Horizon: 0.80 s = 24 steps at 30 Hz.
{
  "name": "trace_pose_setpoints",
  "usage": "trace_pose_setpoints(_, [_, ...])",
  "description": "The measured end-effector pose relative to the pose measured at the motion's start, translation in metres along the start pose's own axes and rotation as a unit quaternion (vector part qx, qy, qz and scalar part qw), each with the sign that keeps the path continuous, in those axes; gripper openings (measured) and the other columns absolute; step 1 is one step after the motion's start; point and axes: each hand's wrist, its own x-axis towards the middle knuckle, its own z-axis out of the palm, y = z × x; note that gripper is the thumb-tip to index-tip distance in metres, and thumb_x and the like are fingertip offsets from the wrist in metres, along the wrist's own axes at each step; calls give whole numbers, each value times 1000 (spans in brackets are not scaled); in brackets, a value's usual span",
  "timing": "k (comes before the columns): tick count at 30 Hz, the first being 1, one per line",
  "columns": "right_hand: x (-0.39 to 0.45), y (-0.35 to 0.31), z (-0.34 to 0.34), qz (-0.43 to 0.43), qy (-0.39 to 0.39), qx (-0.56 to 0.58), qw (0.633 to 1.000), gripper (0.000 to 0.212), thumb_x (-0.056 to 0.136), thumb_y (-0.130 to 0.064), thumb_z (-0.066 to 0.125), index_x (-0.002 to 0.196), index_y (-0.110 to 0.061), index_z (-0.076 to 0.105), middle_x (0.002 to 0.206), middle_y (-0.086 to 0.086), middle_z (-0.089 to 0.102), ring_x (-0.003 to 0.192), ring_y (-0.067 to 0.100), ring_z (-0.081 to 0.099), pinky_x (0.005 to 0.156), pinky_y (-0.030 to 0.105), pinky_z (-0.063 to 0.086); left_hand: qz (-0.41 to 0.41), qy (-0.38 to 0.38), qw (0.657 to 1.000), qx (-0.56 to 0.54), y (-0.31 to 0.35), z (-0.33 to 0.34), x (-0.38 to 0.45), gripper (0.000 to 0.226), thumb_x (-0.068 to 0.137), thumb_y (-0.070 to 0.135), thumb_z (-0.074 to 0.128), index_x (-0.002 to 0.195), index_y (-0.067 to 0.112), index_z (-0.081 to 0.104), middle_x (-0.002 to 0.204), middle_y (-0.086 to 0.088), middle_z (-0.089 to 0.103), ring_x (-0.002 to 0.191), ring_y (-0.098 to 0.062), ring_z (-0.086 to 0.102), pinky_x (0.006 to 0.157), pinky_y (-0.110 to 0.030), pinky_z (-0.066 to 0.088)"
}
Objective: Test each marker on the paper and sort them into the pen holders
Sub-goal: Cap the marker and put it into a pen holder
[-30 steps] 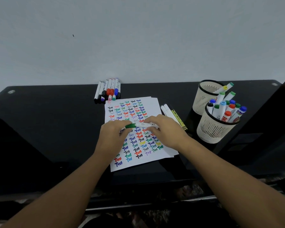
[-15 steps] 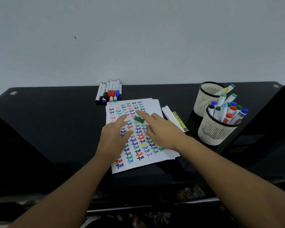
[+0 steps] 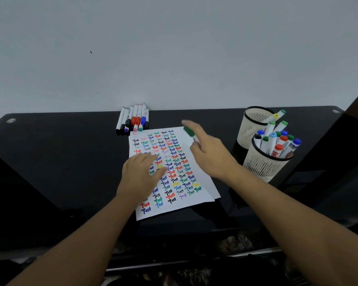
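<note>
A white paper (image 3: 180,210) covered with coloured "Test" words lies on the black table (image 3: 60,162). My left hand (image 3: 139,174) rests flat on the paper's left half. My right hand (image 3: 212,157) is blurred above the paper's top right corner. It pinches a green-capped marker (image 3: 189,132) with the cap pointing away from me, and the marker's body is mostly hidden by the fingers. Two mesh pen holders stand at the right. The front holder (image 3: 262,168) is full of markers; the back holder (image 3: 253,124) has a few.
A row of several capped markers (image 3: 132,120) lies against the wall behind the paper. The wall closes the table's far side. A dark slanted panel (image 3: 339,151) rises to the right of the holders.
My left hand let go of the green marker and settled on the paper. My right hand carried the marker from the paper's middle up and to the right, toward the holders.
</note>
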Motion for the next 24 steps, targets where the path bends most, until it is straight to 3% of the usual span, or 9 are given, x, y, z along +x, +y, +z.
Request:
trace_pose_setpoints(2, [5, -5, -13, 9, 9, 17, 1000, 59, 109, -15, 38, 154, -52, 30, 94, 5, 65, 81, 25, 68, 73, 44, 58, -7, -16, 1000, 13, -1, 2, 0, 64, 93, 68, 51, 145, 31, 54, 154, 5, 47, 145, -16, 35, 121, -44, 22])
trace_pose_setpoints(4, [11, -9, -29, 13, 36, -2, 999, 49, 105, -9, 41, 142, -38, 56, 97, -2, 63, 88, 20, 68, 85, 41, 56, -9, -23, 999, 20, -1, 3, 0, 64, 93, 70, 48, 146, 33, 52, 156, 5, 43, 147, -16, 32, 121, -44, 19])
trace_pose_setpoints(6, [19, -11, -49, 35, 81, 16, 996, 37, 103, -14, 45, 126, -30, 69, 98, -9, 65, 79, 7, 67, 79, 32, 56, -10, -24, 999, 25, -2, 3, 0, 64, 93, 70, 47, 146, 33, 52, 156, 5, 44, 147, -16, 33, 121, -44, 20])
trace_pose_setpoints(8, [25, -11, -70, 64, 104, 61, 991, 35, 102, -20, 47, 130, -33, 63, 103, -8, 68, 76, 3, 65, 69, 24, 52, -11, -24, 999, 22, -2, 2, 1, 63, 94, 70, 47, 145, 33, 53, 155, 5, 45, 146, -15, 34, 120, -45, 22])
trace_pose_setpoints(12, [35, 2, -112, 97, 120, 70, 985, 42, 98, -11, 55, 133, -32, 44, 111, 0, 69, 86, 13, 67, 56, 18, 49, -13, -23, 999, 20, -1, 2, 0, 61, 94, 67, 48, 144, 32, 55, 155, 4, 46, 145, -15, 36, 120, -45, 22])
trace_pose_setpoints(16, [38, 18, -140, 128, 152, 36, 979, 17, 106, -32, 55, 118, -21, 51, 100, 8, 70, 77, 17, 70, 61, 26, 52, -18, -29, 999, 16, -1, 0, 0, 59, 96, 65, 48, 144, 32, 54, 156, 5, 45, 146, -15, 34, 121, -45, 21])
trace_pose_setpoints(19, [42, 35, -150, 159, 174, -84, 968, 38, 107, -54, 40, 111, -21, 58, 86, 2, 65, 69, 17, 59, 61, 32, 43, -24, -36, 999, 16, 0, -1, 0, 60, 96, 66, 46, 145, 33, 53, 156, 6, 43, 146, -14, 33, 121, -44, 20])
trace_pose_setpoints(22, [45, 55, -156, 190, 188, -116, 957, 42, 107, -49, 45, 114, -11, 62, 89, 4, 63, 70, 17, 56, 61, 34, 44, -30, -43, 998, 18, 0, -1, 1, 60, 96, 66, 45, 147, 34, 51, 157, 8, 41, 147, -13, 31, 121, -44, 18])
trace_pose_setpoints(24, [44, 65, -157, 211, 179, -115, 954, 35, 105, -42, 50, 121, -11, 55, 99, 7, 65, 83, 22, 63, 70, 38, 51, -34, -47, 998, 15, 1, -2, 1, 60, 97, 66, 45, 147, 35, 50, 158, 8, 40, 147, -13, 30, 121, -44, 18])
